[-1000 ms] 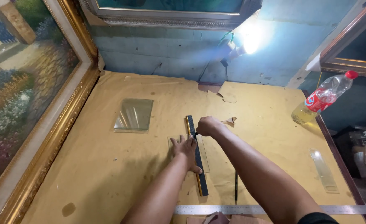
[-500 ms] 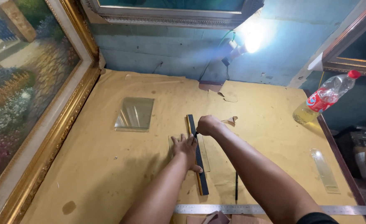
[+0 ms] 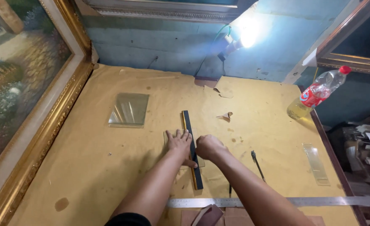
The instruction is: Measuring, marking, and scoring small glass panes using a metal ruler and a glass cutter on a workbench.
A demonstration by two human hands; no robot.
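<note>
My left hand [image 3: 178, 143] lies flat with fingers spread on a small clear glass pane [image 3: 168, 141], its fingertips against a black straightedge with a yellow edge [image 3: 188, 125]. The straightedge runs away from me across the pane on the tan paper-covered table [image 3: 88, 167]. My right hand [image 3: 209, 147] is a closed fist pressed to the straightedge's right side, about halfway along it. It grips a small tool that the fingers hide almost entirely.
A larger glass pane [image 3: 129, 109] lies to the far left. A dark pen-like tool [image 3: 257, 164], a narrow glass strip [image 3: 315, 163] and a plastic bottle [image 3: 319, 94] sit on the right. A steel ruler [image 3: 302, 201] lies along the near edge. A gilt-framed painting [image 3: 46, 121] borders the left.
My right fist has slid toward me along the straightedge, from near its far end to about its middle. The left hand stays pressed in place.
</note>
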